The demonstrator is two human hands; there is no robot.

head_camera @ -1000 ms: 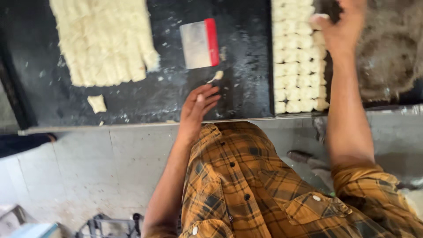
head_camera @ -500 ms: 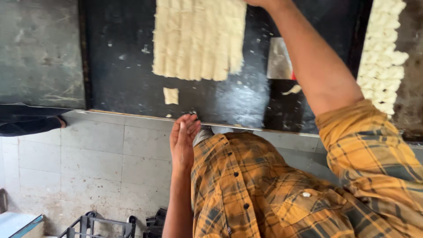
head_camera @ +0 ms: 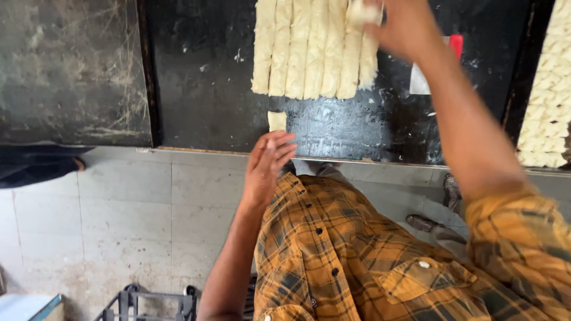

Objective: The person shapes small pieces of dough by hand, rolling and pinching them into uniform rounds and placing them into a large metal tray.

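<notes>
- Head view: the right hand [head_camera: 401, 24] reaches out over the black worktop [head_camera: 202, 77], its fingers bunched on a pale piece of dough [head_camera: 364, 10] at the far top edge of the frame, just above the block of cut dough strips [head_camera: 314, 50].
- The dough block lies on the worktop as a row of long strips pressed side by side; one small cut dough square [head_camera: 276, 120] sits apart, just below the block's near left corner.
- The left hand [head_camera: 267, 166] hangs at the worktop's near edge, fingers straight and close together, holding nothing, nearest to that loose square.
- A flat scraper with a red grip [head_camera: 423, 80] lies on the worktop behind the right forearm, partly hidden.
- At the right edge, a tray of cut dough pieces [head_camera: 547, 101] stands in tidy rows.
- Judgement: a light pinch suits the lifted piece, since soft dough would likely squash or stretch under a firm grip; lifting straight up should keep the neighbouring strips from dragging.
</notes>
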